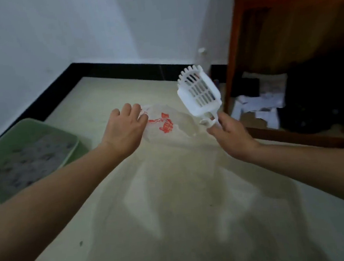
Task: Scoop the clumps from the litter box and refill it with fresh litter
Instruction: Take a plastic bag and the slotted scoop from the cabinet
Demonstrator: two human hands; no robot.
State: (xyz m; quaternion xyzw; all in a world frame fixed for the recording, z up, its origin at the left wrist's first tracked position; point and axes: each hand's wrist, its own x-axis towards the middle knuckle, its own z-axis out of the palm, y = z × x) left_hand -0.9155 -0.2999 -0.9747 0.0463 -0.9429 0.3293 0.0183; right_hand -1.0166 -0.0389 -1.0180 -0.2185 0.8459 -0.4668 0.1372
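A pale green litter box (72, 135) sits on the floor at the left by the wall, holding grey litter with darker clumps. My right hand (230, 133) grips the handle of a white slotted scoop (198, 93), its empty head raised and tilted away from me. A thin clear plastic bag with red print (166, 123) lies on the floor between my hands. My left hand (127, 129) reaches over the bag's left edge, fingertips curled onto the plastic there; the grip itself is hidden behind the hand.
White walls with a black skirting (116, 67) close the far corner. A brown wooden cabinet frame (234, 43) stands at the right, with papers, boxes and dark items (270, 97) on the floor inside it. Pale tiled floor (175, 205) stretches toward me.
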